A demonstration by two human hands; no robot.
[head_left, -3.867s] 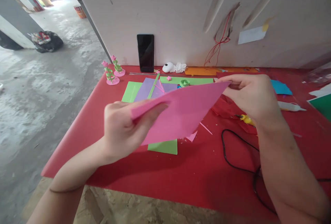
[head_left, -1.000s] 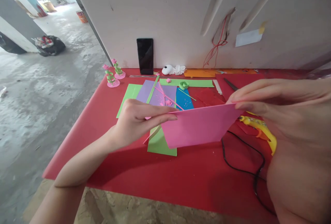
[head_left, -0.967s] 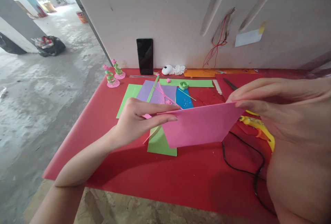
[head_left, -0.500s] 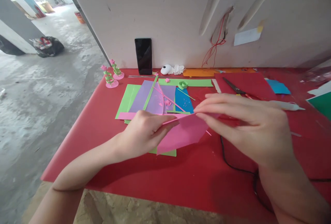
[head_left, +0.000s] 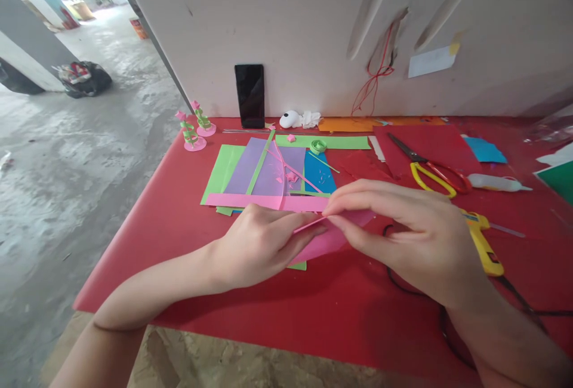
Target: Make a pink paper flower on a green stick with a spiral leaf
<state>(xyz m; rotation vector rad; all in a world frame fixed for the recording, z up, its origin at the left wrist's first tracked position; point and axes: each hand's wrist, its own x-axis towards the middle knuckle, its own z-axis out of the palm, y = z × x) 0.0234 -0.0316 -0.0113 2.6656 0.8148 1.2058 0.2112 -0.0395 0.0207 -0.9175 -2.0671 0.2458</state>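
A pink paper sheet is folded low over the red table, and both my hands pinch it. My left hand grips its left end with closed fingers. My right hand pinches the fold's top edge near the middle, with the fingertips of both hands almost touching. Most of the sheet is hidden under my hands. A long pink strip lies flat just beyond my left hand.
Green, purple and blue sheets lie behind the hands. Yellow-handled scissors, a glue bottle and a yellow glue gun with black cord lie to the right. A black phone leans on the wall; two small paper figures stand at the left.
The pink sheet has come down from mid-air to just above the table. My right hand slid left along its edge toward my left hand, uncovering the scissors and glue gun.
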